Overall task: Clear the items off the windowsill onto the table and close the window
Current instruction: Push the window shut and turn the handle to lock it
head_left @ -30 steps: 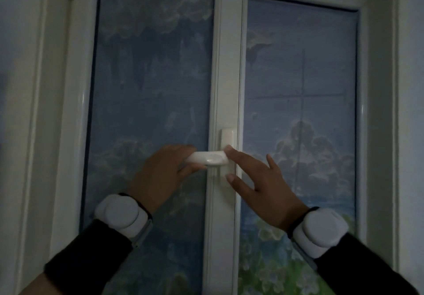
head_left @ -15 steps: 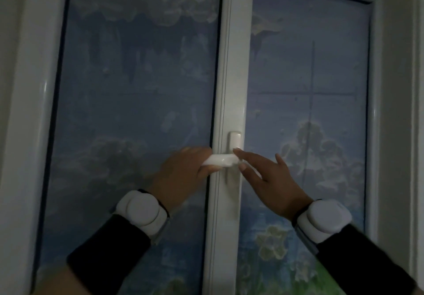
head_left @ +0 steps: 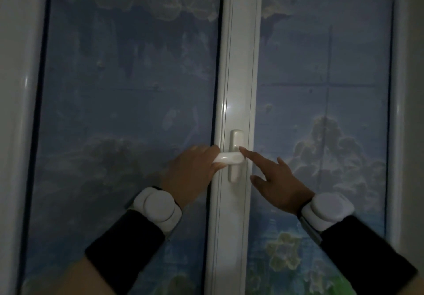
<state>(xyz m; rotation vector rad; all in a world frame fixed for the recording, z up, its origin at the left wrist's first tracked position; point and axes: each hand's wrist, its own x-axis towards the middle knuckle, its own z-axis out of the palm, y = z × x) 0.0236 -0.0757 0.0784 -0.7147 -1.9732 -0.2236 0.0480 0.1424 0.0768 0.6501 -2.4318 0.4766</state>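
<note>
Window handle (head_left: 226,158), set horizontal on the white centre frame (head_left: 236,76), is gripped by the left hand (head_left: 192,168). The right hand (head_left: 277,180) is held open, forefinger touching the pivot. Stiff, smooth plastic is judged best gripped at the lever's free end.

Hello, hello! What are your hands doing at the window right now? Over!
Left hand gripping the window handle, lever horizontal. Right hand open, fingertip at the handle's base. Nothing in the way.

White window frame (head_left: 238,88) — handle (head_left: 229,158) horizontal
</note>
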